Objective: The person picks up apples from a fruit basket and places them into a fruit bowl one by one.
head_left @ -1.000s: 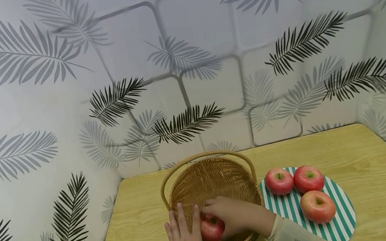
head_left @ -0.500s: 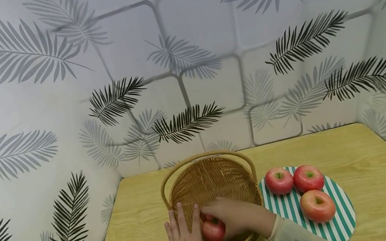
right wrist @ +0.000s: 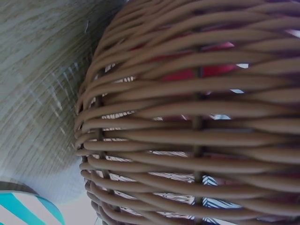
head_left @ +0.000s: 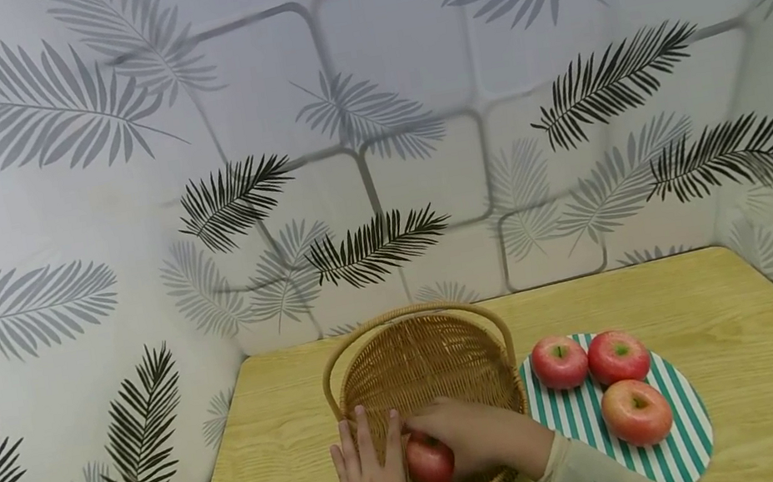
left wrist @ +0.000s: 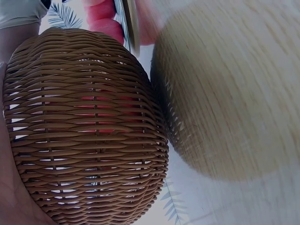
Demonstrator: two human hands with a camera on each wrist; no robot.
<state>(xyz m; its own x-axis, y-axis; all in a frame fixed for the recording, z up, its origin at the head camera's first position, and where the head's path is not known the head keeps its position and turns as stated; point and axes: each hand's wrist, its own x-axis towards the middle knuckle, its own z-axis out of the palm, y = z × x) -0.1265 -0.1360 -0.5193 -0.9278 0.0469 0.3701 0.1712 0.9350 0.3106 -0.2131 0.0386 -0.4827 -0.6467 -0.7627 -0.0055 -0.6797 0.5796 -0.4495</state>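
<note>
A round wicker basket (head_left: pixel 424 361) with a tall arched handle stands at the front of the table. Inside it, near the front, lies a red apple (head_left: pixel 431 461). My right hand (head_left: pixel 474 434) reaches over the basket's right side and holds this apple; some of its fingertips are hidden. My left hand (head_left: pixel 379 478) rests at the front-left rim with fingers straight and spread, its thumb along the front. In the left wrist view, part of that hand borders the wicker side (left wrist: pixel 89 140), and red shows through the weave. The right wrist view is filled mostly by wicker (right wrist: pixel 197 136).
Right of the basket lies a round green-and-white striped mat (head_left: pixel 690 429). It bears three apples: one at back left (head_left: pixel 560 363), one at back right (head_left: pixel 618 358) and a paler one (head_left: pixel 637 413) in front. A leaf-patterned wall covering (head_left: pixel 423 184) encloses the wooden table (head_left: pixel 255 464).
The apple in the basket has shifted slightly to the right and toward the front, with the right hand on it. My left hand and the apples on the mat have stayed put.
</note>
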